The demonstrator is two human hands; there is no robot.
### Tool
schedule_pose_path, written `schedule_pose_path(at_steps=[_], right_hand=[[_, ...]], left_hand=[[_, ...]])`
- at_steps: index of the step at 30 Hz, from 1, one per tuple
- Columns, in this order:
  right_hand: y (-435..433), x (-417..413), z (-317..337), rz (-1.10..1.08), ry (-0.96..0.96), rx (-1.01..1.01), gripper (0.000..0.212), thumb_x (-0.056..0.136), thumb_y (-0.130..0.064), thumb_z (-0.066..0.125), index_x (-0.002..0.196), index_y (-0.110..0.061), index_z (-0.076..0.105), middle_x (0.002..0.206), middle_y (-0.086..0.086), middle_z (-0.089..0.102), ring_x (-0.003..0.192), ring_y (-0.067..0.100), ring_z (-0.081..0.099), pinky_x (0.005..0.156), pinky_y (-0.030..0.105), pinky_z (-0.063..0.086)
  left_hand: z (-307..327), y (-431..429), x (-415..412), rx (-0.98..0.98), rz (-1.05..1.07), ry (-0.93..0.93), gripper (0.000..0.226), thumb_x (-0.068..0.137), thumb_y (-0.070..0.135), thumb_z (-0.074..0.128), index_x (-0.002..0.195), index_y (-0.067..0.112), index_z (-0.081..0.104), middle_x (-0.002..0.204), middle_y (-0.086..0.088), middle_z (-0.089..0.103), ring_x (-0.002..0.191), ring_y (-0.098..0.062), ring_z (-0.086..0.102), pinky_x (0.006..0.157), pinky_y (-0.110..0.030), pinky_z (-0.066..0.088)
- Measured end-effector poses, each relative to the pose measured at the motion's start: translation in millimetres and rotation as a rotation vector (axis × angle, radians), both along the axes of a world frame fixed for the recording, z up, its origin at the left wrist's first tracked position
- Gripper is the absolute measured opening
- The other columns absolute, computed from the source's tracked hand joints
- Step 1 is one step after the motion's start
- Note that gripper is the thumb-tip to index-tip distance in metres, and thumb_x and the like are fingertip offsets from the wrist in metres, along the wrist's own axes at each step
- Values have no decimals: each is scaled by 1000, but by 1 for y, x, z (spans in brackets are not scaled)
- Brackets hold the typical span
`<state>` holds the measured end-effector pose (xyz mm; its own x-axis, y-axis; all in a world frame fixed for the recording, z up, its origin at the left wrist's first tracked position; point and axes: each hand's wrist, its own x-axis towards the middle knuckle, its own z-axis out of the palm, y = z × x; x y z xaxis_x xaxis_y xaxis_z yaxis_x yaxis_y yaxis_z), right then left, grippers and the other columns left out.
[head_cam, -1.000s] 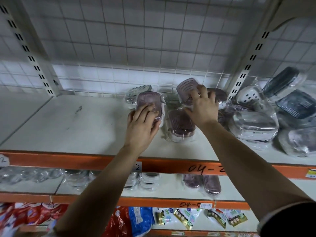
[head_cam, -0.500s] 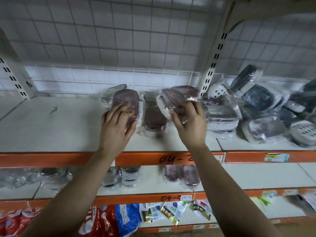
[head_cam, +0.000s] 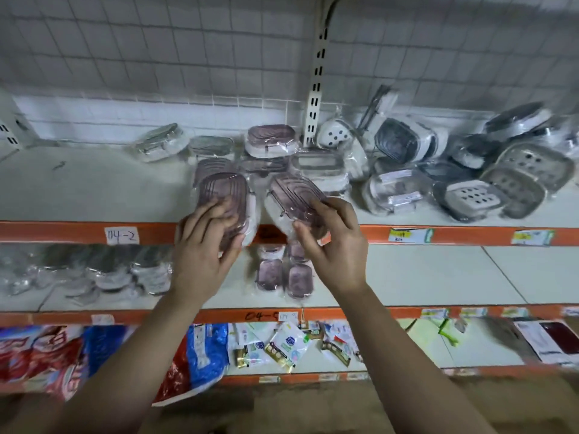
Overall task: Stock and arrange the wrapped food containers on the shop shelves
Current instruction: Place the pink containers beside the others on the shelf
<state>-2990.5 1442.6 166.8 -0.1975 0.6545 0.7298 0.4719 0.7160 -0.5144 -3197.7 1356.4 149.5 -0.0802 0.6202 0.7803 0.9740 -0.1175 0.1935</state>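
Note:
My left hand (head_cam: 203, 255) grips a wrapped container with a purple ridged lid (head_cam: 222, 195), held in front of the top shelf's orange edge (head_cam: 62, 231). My right hand (head_cam: 333, 245) holds a second purple-lidded wrapped container (head_cam: 293, 195), tilted, just to the right of the first. Both are lifted off the top shelf (head_cam: 94, 189). More purple wrapped containers (head_cam: 271, 140) are stacked at the back of that shelf. Two more purple containers (head_cam: 283, 274) stand on the middle shelf below my hands.
A heap of grey and white wrapped containers (head_cam: 454, 170) fills the top shelf's right part, past a slotted upright (head_cam: 315, 98). Clear wrapped dishes (head_cam: 103, 274) line the middle shelf's left. Snack bags (head_cam: 94, 355) and small packets (head_cam: 282, 343) lie on the bottom shelf.
Both hands have drawn back from the top shelf toward me, each bringing a purple container out past the orange edge. The view has shifted right and down.

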Motion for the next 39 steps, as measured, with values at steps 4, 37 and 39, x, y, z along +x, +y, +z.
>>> schedule_pose_path(at_steps=[4,37,39], right_hand=[[-17,50,-17,-7,-27,-40,40,84,-37,71,117,-13,70,118,7,61,106,26,61,79,35,54],[118,34,-292,-166,-393,-276,39,90,-39,65,114,-9,65,123,13,57,113,35,50,65,36,50],[142,15,-291,-191,-433,-271,41,92,-44,59,118,-12,62,130,9,53,118,33,46,66,34,46]], left_hand=[[-13,-23,47,-29,-10,-43,32,93,29,55,108,2,64,132,-10,60,127,-30,50,101,-46,39],[-269,69,60,-388,16,-262,23,87,15,68,104,0,70,119,-14,66,119,-31,56,109,-31,33],[-274,78,55,-370,13,-263,22,86,14,69,104,0,70,119,-15,66,119,-32,56,109,-31,32]])
